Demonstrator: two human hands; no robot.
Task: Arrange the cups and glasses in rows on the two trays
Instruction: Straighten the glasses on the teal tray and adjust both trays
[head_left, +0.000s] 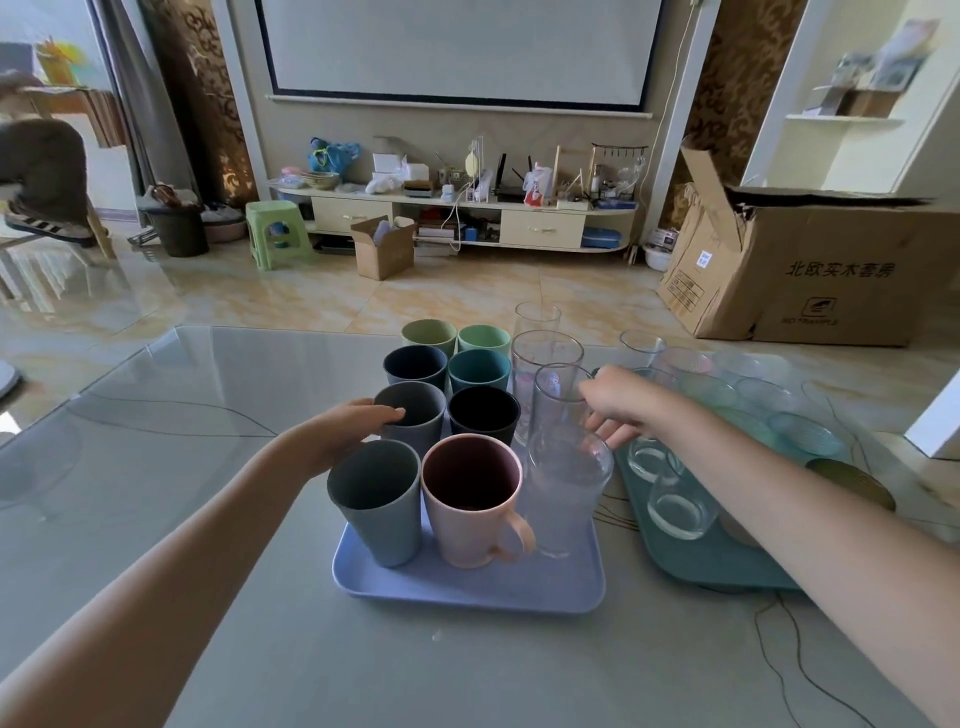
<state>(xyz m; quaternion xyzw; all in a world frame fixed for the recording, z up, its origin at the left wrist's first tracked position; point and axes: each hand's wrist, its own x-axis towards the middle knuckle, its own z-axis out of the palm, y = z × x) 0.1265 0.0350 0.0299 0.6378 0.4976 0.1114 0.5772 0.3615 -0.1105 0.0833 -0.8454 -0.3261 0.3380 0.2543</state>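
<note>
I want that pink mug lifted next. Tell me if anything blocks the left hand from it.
Yes. The grey cup stands directly between the left hand and the pink mug, close beside the mug on the blue tray. From above, nothing covers it.

Left hand (358, 423) fingers curled, right hand (615, 402) fingers loosely spread, both forearms extended forward

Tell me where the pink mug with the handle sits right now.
In the head view, the pink mug stands in the near row of the lilac tray, between a grey cup on its left and a tall clear glass on its right.
</note>
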